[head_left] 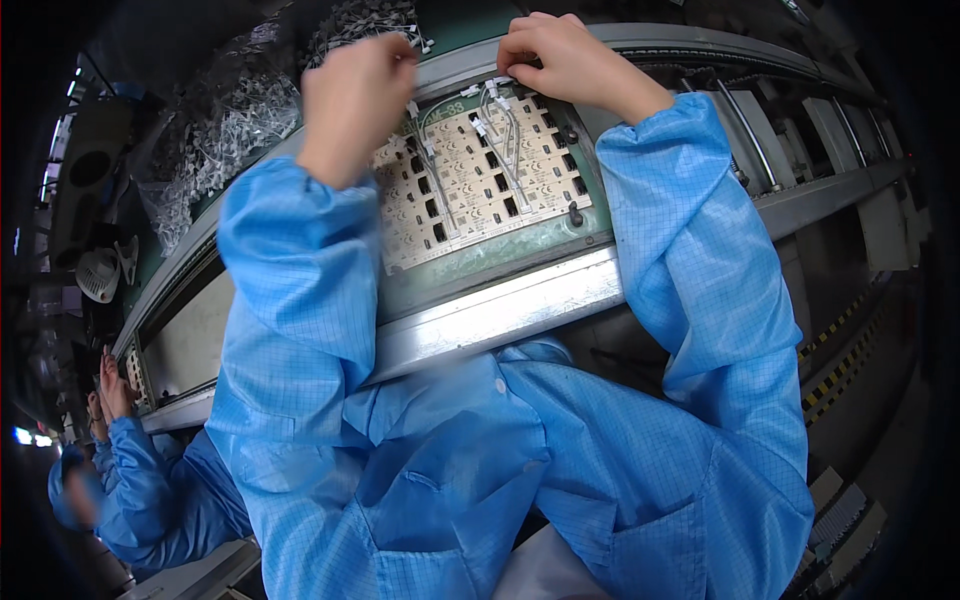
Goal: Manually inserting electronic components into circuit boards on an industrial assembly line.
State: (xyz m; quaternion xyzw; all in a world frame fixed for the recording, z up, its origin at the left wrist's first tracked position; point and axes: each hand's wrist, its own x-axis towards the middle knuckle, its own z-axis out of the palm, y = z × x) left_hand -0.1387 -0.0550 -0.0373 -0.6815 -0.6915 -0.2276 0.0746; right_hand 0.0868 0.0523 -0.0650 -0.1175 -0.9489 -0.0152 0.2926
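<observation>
A beige circuit board panel (pixel 545 180) with rows of dark square parts lies in a green carrier (pixel 450 268) in front of me. Thin cables with white connectors (pixel 505 130) are strung across the panel. My left hand (pixel 355 100), slightly blurred, is raised over the panel's far left corner, its fingers curled together; whatever they hold is hidden. At the far edge, my right hand (pixel 570 60) pinches its fingers close to the white connectors at the cable ends. I cannot make out what is between those fingertips.
A metal conveyor rail (pixel 500 305) runs along the near side of the carrier. Plastic bags of white-ended cables (pixel 225 125) are heaped at the far left. Another person in blue (pixel 150 490) works at the lower left. Yellow-black floor tape (pixel 845 355) shows at right.
</observation>
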